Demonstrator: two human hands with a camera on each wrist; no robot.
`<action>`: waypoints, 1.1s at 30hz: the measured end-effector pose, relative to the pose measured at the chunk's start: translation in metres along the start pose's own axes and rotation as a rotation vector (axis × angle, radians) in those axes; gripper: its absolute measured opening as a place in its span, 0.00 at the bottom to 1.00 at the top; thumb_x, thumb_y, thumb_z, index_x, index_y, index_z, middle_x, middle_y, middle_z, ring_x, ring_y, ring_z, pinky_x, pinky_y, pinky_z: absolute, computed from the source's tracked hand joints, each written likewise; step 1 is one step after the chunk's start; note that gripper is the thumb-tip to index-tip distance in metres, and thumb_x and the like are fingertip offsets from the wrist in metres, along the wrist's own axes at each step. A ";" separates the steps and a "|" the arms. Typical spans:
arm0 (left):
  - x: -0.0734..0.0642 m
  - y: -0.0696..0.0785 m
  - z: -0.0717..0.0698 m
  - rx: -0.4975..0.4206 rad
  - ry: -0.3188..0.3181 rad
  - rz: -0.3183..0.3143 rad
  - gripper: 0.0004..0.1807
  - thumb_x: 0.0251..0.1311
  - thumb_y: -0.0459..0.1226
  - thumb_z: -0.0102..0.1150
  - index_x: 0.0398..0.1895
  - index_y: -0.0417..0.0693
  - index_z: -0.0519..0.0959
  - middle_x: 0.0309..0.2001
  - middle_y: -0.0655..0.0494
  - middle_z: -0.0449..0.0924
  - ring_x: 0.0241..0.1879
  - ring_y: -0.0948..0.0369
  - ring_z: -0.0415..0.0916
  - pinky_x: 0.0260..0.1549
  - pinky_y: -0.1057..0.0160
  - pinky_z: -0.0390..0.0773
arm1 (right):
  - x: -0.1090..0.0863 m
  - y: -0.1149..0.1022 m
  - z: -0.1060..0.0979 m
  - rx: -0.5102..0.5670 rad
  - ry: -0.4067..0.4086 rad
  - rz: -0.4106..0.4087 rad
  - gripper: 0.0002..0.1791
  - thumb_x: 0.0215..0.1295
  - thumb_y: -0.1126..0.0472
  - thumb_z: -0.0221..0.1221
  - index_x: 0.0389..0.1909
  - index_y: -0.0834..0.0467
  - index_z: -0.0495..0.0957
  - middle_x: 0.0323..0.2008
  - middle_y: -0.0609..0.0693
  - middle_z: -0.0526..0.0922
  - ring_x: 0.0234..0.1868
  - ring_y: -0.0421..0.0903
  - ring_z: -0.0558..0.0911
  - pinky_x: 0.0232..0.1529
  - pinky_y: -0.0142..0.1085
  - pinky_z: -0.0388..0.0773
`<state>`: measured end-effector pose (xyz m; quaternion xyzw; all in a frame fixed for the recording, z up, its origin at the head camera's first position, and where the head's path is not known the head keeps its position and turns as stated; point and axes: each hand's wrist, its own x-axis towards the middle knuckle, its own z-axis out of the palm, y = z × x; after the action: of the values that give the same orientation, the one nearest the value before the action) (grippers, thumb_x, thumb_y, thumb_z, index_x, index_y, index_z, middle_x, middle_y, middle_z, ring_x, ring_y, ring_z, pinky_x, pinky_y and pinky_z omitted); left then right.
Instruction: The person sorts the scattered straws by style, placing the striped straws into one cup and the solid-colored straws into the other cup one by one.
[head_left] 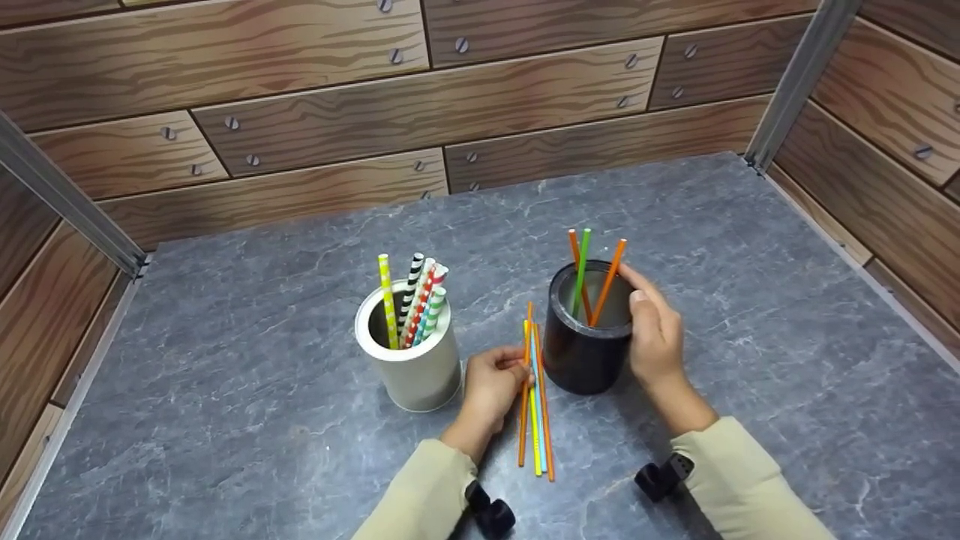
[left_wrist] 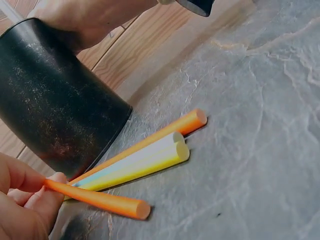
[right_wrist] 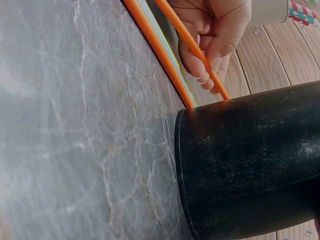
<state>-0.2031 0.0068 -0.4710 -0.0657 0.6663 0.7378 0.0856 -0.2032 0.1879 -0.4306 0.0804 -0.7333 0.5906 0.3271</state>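
Note:
My left hand [head_left: 491,386] pinches an orange straw [left_wrist: 117,202] between thumb and fingers, lifted slightly at the pinched part. Close beside it, a yellow straw [left_wrist: 167,159], a pale blue one and another orange straw [head_left: 548,442] lie together on the table. My right hand [head_left: 658,337] holds the black cup [head_left: 585,364] by its right side near the rim, thumb toward me and fingers behind. Standing in that cup are a green straw [head_left: 583,270] and two orange straws. In the right wrist view the right hand itself is mostly out of sight.
Left of my left hand stands a white cup [head_left: 420,379] with several patterned straws, among them a yellow dotted straw [head_left: 387,300]. The grey marbled table [head_left: 247,390] meets wood-patterned walls [head_left: 322,127] at the back and sides.

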 end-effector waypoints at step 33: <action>-0.017 0.081 0.005 -0.229 0.055 0.357 0.13 0.48 0.18 0.52 0.40 0.24 0.73 0.30 0.48 0.74 0.28 0.63 0.75 0.33 0.67 0.82 | 0.000 -0.001 0.000 0.008 -0.006 0.004 0.20 0.66 0.70 0.39 0.54 0.72 0.71 0.55 0.66 0.74 0.57 0.32 0.71 0.60 0.25 0.65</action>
<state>-0.2036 0.0034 -0.3877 0.0240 0.5815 0.8100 -0.0726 -0.2025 0.1873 -0.4299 0.0819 -0.7320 0.5938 0.3237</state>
